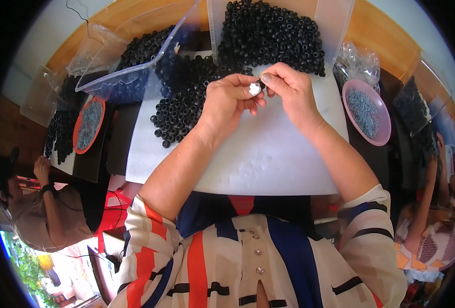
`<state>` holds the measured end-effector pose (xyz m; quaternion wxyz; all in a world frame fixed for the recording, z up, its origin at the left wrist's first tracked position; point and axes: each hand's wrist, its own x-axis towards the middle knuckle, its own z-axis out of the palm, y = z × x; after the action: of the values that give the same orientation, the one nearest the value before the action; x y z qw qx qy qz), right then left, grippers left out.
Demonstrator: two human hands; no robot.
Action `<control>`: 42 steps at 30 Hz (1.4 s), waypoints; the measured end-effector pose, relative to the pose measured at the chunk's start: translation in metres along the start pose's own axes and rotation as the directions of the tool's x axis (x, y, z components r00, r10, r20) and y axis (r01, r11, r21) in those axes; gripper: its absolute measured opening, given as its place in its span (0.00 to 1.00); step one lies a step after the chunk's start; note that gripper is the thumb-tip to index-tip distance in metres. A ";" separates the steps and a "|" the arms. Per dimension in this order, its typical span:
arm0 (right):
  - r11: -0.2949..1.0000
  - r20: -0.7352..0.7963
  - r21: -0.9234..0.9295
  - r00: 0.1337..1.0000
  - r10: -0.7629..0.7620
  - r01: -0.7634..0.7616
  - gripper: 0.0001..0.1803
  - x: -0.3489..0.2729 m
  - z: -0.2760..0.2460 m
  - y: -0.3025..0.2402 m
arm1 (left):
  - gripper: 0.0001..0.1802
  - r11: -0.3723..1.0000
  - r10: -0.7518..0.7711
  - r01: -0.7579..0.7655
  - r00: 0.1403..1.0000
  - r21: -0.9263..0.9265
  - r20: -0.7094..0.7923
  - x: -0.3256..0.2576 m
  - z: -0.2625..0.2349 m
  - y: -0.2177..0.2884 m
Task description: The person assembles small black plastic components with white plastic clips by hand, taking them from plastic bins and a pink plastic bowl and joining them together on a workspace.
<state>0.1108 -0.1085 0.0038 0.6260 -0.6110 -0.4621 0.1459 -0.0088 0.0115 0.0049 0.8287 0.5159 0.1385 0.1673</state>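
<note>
My left hand (229, 97) and my right hand (292, 93) meet above the white work mat (268, 154), fingertips together. Between them is a small black part (261, 83), mostly covered by the fingers, that both hands pinch. A small white patch (255, 89) shows at my left thumb tip; whether it is a wrapping or a separate piece I cannot tell. Left of my left hand, loose black ring-shaped parts (178, 115) lie heaped on the mat.
A clear bin (335, 31) of black rings stands beyond my hands, and a tilted clear tub (135, 66) at the far left. An orange bowl (102, 123) and a pink bowl (386, 131) hold small grey pieces. Other people (47, 215) sit at either side.
</note>
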 end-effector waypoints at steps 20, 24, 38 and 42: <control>0.974 0.027 -0.187 0.992 -0.125 0.128 0.04 0.003 -0.006 -0.011 | 0.07 0.989 0.134 -0.129 0.989 0.079 -0.060 -0.003 0.005 -0.004; 0.962 0.008 -0.251 0.994 -0.110 0.108 0.05 0.003 -0.004 -0.007 | 0.07 0.976 0.168 -0.153 0.982 0.155 -0.086 -0.003 0.007 -0.006; 0.965 0.070 -0.149 0.975 -0.209 0.218 0.03 0.004 -0.009 0.002 | 0.08 0.998 0.016 -0.015 0.999 -0.054 0.034 0.001 -0.003 -0.006; 0.969 0.088 -0.127 0.976 -0.200 0.210 0.02 0.003 -0.009 0.003 | 0.08 0.998 0.010 -0.009 1.000 -0.063 0.023 0.000 -0.001 -0.005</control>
<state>0.1203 -0.1109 0.0044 0.5770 -0.5952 -0.5546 0.0714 -0.0090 0.0099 -0.0003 0.8453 0.4921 0.1208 0.1694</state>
